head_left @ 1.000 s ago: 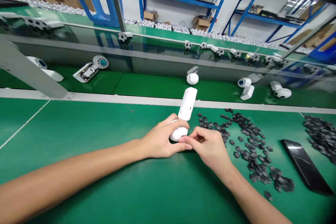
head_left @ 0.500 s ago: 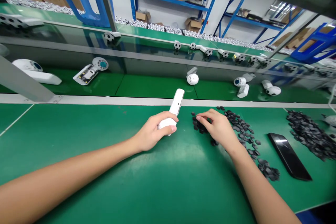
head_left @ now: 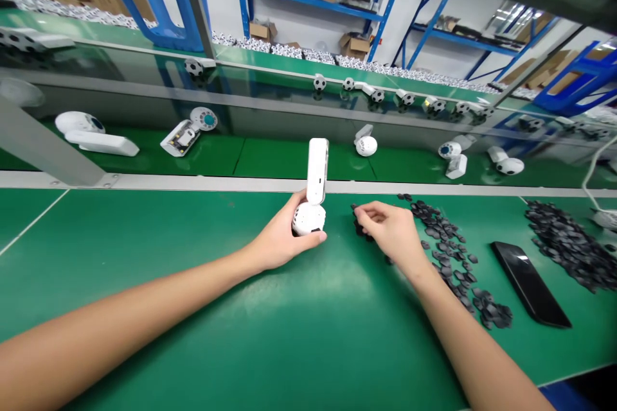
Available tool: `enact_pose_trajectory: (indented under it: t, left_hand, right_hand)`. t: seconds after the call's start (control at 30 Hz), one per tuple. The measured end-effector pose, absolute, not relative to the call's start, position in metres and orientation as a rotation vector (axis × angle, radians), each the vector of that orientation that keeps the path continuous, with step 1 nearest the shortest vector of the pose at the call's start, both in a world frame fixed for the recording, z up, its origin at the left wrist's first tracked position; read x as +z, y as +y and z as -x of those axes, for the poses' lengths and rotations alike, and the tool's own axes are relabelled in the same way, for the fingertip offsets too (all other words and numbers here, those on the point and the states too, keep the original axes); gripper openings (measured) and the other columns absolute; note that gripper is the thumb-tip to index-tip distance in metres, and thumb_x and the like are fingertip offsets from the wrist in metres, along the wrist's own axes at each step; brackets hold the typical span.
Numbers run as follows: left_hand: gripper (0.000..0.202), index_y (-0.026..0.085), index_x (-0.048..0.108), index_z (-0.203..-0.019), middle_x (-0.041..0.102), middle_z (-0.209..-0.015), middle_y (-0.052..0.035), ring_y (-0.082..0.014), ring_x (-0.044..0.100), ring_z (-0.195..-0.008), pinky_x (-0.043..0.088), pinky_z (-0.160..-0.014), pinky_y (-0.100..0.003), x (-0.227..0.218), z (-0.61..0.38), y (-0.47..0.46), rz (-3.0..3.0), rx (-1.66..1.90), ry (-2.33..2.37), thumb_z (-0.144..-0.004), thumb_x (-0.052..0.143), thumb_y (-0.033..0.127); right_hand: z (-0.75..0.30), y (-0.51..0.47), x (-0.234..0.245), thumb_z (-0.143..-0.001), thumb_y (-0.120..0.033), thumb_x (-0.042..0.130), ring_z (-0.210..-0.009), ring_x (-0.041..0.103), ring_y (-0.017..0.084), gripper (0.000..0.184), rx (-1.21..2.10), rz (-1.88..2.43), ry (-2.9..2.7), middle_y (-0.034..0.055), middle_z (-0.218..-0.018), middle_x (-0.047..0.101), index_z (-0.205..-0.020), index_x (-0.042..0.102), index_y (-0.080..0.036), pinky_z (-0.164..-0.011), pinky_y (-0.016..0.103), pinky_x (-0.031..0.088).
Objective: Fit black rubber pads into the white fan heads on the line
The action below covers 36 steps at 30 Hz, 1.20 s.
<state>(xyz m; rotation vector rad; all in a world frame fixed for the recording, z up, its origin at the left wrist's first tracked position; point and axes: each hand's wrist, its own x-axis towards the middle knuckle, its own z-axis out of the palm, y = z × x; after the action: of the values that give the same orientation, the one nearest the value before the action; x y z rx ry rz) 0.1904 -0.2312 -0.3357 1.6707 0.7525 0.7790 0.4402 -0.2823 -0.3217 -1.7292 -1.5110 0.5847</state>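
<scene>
My left hand (head_left: 282,237) is wrapped round the round head of a white plastic device (head_left: 315,186), whose long flat arm stands nearly upright above the green bench mat (head_left: 144,257). Just to its right, my right hand (head_left: 390,231) rests on the near end of a scatter of small black parts (head_left: 448,250), fingertips pinched together over them. What the fingers hold, if anything, is too small to make out.
A black phone (head_left: 529,282) lies flat at the right, with a second heap of black parts (head_left: 563,244) beyond it. Behind the bench edge a conveyor belt (head_left: 270,157) carries several white devices (head_left: 366,142). Blue racks with cardboard boxes stand at the back.
My left hand has tipped the white device up from a slant to nearly upright. My right hand left the device a second ago, reached into the black parts and now pinches there.
</scene>
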Motion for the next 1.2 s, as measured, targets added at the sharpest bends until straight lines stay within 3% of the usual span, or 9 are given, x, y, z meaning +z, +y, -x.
enact_pose_trajectory:
  t: [0.1, 0.23, 0.33, 0.53, 0.73, 0.87, 1.07, 1.2]
  left_hand:
    - [0.065, 0.02, 0.045, -0.137, 0.062, -0.128, -0.0107, -0.0256, 0.063, -0.11, 0.05, -0.093, -0.037, -0.338, -0.193, -0.229, -1.691, 0.764, 0.807, -0.084, 0.08, 0.035]
    - [0.07, 0.023, 0.038, -0.139, 0.064, -0.12, -0.0068, -0.022, 0.064, -0.097, 0.05, -0.085, -0.035, -0.335, -0.193, -0.228, -1.749, 0.736, 0.828, -0.083, 0.08, 0.031]
    - [0.072, 0.024, 0.033, -0.14, 0.064, -0.109, -0.0039, -0.0203, 0.065, -0.087, 0.051, -0.075, -0.032, -0.334, -0.192, -0.23, -1.749, 0.718, 0.753, -0.084, 0.077, 0.028]
    - [0.059, 0.023, 0.042, -0.132, 0.066, -0.121, -0.008, -0.0245, 0.067, -0.103, 0.052, -0.084, -0.035, -0.333, -0.191, -0.235, -1.835, 0.727, 0.654, -0.083, 0.076, 0.025]
    - [0.055, 0.023, 0.056, -0.123, 0.066, -0.121, -0.007, -0.0264, 0.064, -0.105, 0.051, -0.084, -0.036, -0.328, -0.193, -0.24, -1.858, 0.709, 0.661, -0.081, 0.083, 0.045]
    - [0.045, 0.022, 0.063, -0.115, 0.065, -0.109, -0.0045, -0.0266, 0.062, -0.104, 0.049, -0.087, -0.038, -0.327, -0.198, -0.242, -1.882, 0.738, 0.737, -0.085, 0.08, 0.052]
    - [0.038, 0.02, 0.065, -0.109, 0.067, -0.106, -0.0051, -0.024, 0.062, -0.096, 0.05, -0.081, -0.034, -0.327, -0.199, -0.24, -1.831, 0.748, 0.7, -0.085, 0.081, 0.045]
    - [0.039, 0.019, 0.06, -0.113, 0.068, -0.094, -0.003, -0.0194, 0.066, -0.082, 0.053, -0.077, -0.031, -0.331, -0.198, -0.234, -1.54, 0.696, 0.514, -0.088, 0.077, 0.045]
  right_hand:
    - [-0.419, -0.3, -0.306, -0.086, -0.05, 0.078, -0.073, 0.078, 0.024, 0.031, 1.024, 1.556, -1.306, 0.0077, -0.08, 0.08, -0.089, 0.074, -0.019, -0.07, 0.034, 0.063]
    - [-0.397, -0.31, -0.301, -0.088, -0.048, 0.079, -0.073, 0.077, 0.021, 0.031, 1.265, 1.391, -1.242, 0.0081, -0.083, 0.081, -0.089, 0.07, -0.019, -0.07, 0.031, 0.062]
    - [-0.39, -0.305, -0.311, -0.089, -0.047, 0.078, -0.066, 0.071, 0.016, 0.03, 1.275, 1.335, -1.181, 0.0054, -0.079, 0.078, -0.09, 0.068, -0.019, -0.065, 0.028, 0.059]
    - [-0.385, -0.301, -0.322, -0.085, -0.049, 0.08, -0.057, 0.063, 0.014, 0.032, 1.277, 1.37, -1.144, 0.0022, -0.07, 0.073, -0.086, 0.067, -0.019, -0.056, 0.026, 0.055]
    - [-0.386, -0.304, -0.319, -0.076, -0.044, 0.089, -0.062, 0.067, 0.015, 0.033, 1.286, 1.445, -1.172, 0.002, -0.073, 0.073, -0.081, 0.069, -0.019, -0.058, 0.026, 0.057]
    - [-0.385, -0.304, -0.324, -0.071, -0.043, 0.092, -0.057, 0.064, 0.014, 0.036, 1.308, 1.514, -1.134, 0.0003, -0.067, 0.07, -0.075, 0.066, -0.018, -0.054, 0.025, 0.055]
    - [-0.383, -0.303, -0.332, -0.083, -0.052, 0.082, -0.056, 0.061, 0.014, 0.042, 1.304, 1.493, -1.236, -0.0006, -0.063, 0.065, -0.072, 0.056, -0.02, -0.053, 0.026, 0.053]
    - [-0.386, -0.306, -0.329, -0.102, -0.055, 0.057, -0.067, 0.062, 0.015, 0.038, 1.195, 1.403, -1.475, 0.0024, -0.079, 0.067, -0.086, 0.062, -0.021, -0.058, 0.026, 0.053]
